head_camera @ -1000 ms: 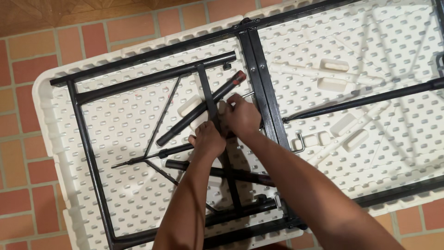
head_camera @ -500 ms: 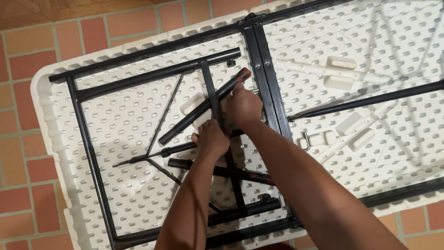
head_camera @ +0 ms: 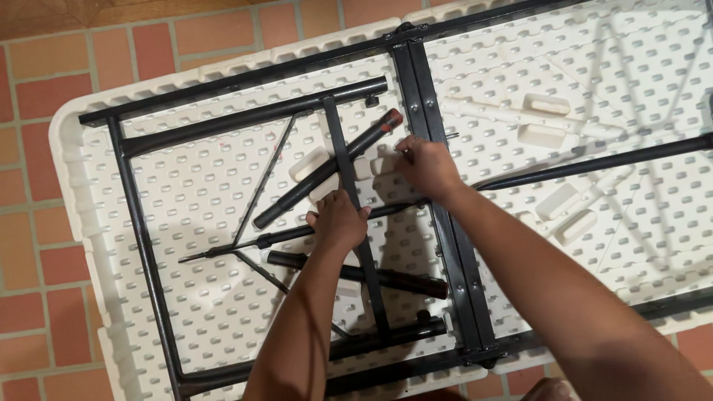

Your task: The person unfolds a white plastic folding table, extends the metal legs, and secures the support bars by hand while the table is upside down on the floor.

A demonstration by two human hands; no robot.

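Observation:
A white plastic folding table (head_camera: 200, 186) lies upside down on a brick floor, its black metal frame and folded leg assembly facing up. My left hand (head_camera: 338, 221) presses down on the black cross bar (head_camera: 349, 186) of the folded leg, fingers wrapped around it. My right hand (head_camera: 427, 167) is closed near the central double hinge bar (head_camera: 420, 96), gripping a thin black brace rod (head_camera: 594, 162) where it meets the white clip blocks. A black leg tube with a reddish end cap (head_camera: 327, 178) lies diagonally between the hands.
Red and tan brick floor (head_camera: 37, 245) surrounds the table. A wooden floor strip (head_camera: 74, 15) shows at the top left. White moulded clips (head_camera: 546, 119) sit on the right half of the underside. Another black tube (head_camera: 356, 273) lies below my left hand.
The view has shifted slightly. My right hand has moved a little right toward the central bar, and my left hand has settled lower on the cross bar.

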